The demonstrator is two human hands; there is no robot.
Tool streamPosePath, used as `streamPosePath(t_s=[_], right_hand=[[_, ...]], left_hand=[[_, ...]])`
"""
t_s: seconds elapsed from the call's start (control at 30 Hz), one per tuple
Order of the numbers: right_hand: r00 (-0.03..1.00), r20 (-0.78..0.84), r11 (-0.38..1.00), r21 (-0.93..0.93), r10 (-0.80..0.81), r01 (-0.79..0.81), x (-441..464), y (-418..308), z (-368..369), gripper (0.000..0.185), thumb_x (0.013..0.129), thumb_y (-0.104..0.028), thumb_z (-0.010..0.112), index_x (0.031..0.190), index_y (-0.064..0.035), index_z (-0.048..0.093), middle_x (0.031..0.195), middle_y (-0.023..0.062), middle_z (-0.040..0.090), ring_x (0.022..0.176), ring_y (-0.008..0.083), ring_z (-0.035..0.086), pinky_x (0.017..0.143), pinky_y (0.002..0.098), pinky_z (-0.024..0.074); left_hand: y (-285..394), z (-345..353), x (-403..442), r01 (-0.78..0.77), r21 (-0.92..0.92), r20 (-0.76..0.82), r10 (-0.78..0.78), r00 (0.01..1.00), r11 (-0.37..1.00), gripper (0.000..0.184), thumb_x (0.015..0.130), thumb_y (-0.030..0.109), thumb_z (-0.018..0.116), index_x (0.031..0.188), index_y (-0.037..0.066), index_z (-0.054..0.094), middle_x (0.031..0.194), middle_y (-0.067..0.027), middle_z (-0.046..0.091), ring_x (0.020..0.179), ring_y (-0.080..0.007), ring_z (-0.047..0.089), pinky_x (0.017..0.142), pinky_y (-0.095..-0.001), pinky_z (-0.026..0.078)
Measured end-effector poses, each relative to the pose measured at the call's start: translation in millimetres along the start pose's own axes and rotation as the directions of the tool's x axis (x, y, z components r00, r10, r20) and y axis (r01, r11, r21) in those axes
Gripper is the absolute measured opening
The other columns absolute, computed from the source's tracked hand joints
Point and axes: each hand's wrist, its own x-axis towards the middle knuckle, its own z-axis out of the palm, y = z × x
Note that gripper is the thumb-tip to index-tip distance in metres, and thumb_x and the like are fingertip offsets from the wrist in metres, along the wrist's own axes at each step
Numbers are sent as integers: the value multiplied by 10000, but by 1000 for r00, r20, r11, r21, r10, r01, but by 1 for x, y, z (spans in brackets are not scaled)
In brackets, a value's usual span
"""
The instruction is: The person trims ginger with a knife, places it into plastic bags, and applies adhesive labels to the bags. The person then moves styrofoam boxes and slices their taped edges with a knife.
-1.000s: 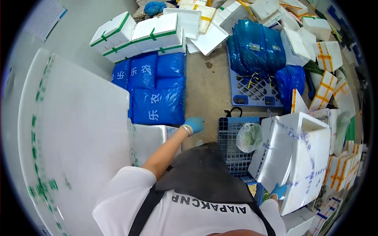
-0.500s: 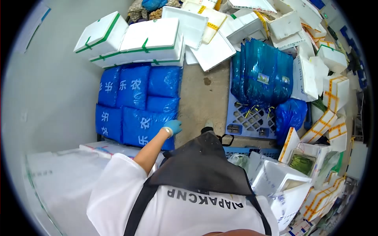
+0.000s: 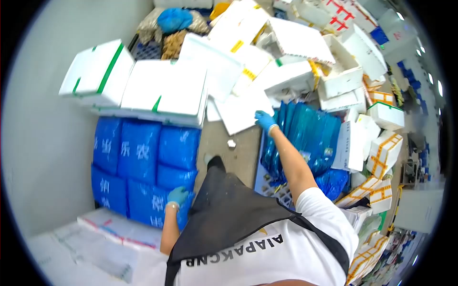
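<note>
My left hand [image 3: 178, 196], in a light blue glove, is over the right edge of the stacked blue bags [image 3: 143, 188] with white lettering. Its fingers look loosely extended, and whether it touches the plastic I cannot tell. Reaching forward, my right hand [image 3: 264, 120], gloved too, is beside a white foam lid [image 3: 245, 112] and the teal plastic-wrapped bundles [image 3: 305, 131]. Its fingers are apart, with nothing visible in them. A small white scrap [image 3: 231, 143] lies on the floor between the two stacks.
White foam boxes with green tape [image 3: 162, 88] stand behind the blue bags. Open foam boxes [image 3: 341, 66] and lids are heaped ahead and to the right. A purple-blue plastic pallet [image 3: 263, 183] is under the teal bundles. Taped foam boxes [image 3: 384, 152] line the right side.
My right hand and arm have come into view, reaching forward to the foam lid. The view has shifted forward. A white scrap now shows on the floor. My left hand remains by the blue bags.
</note>
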Motion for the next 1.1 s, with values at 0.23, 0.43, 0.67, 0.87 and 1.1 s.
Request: streamPosePath(t_s=[0.23,0.43,0.67,0.87,1.1], right_hand=[[958,269,927,-374,97,11,110,-137,83,449,890,-328,577,1212,-15,582,1061,132,656,851,217,649,783,361,516],[951,297,597,-749,-88,289,275,-189,159,679,868,-516,563,1289,15,533,1268,224,576,1179,349,552,1004,376,423],[956,288,544,-812,54,214,414,-229,276,829,839,-653,514,1320,22,488,1307,250,532,1201,369,528,1009,398,420],[956,293,280,-916,-27,289,396,-217,297,739,781,-692,570,1001,13,582,1044,223,637,985,379,624,849,447,490],[975,224,281,-935,-11,218,330,-192,275,716,793,-687,557,949,12,577,942,244,647,909,413,632,797,473,499]], left_hand=[[32,-52,111,77,-329,-226,-157,961,941,412,832,348,626,1120,56,663,1082,-168,671,971,-317,655,878,-407,496],[94,-68,168,104,-403,-72,-145,987,909,391,836,354,614,1110,80,671,1047,-168,676,963,-345,643,845,-411,501],[111,-22,258,271,-950,180,-438,881,154,380,887,281,621,1206,75,615,1103,-136,664,999,-283,643,878,-355,488],[141,-68,313,38,-702,523,-479,705,-711,708,897,565,520,1440,141,354,1397,-138,441,1227,-315,484,985,-470,413],[93,-74,338,-93,-661,409,-462,787,-744,783,856,672,518,1394,110,435,1355,-120,488,1229,-287,475,975,-449,426]])
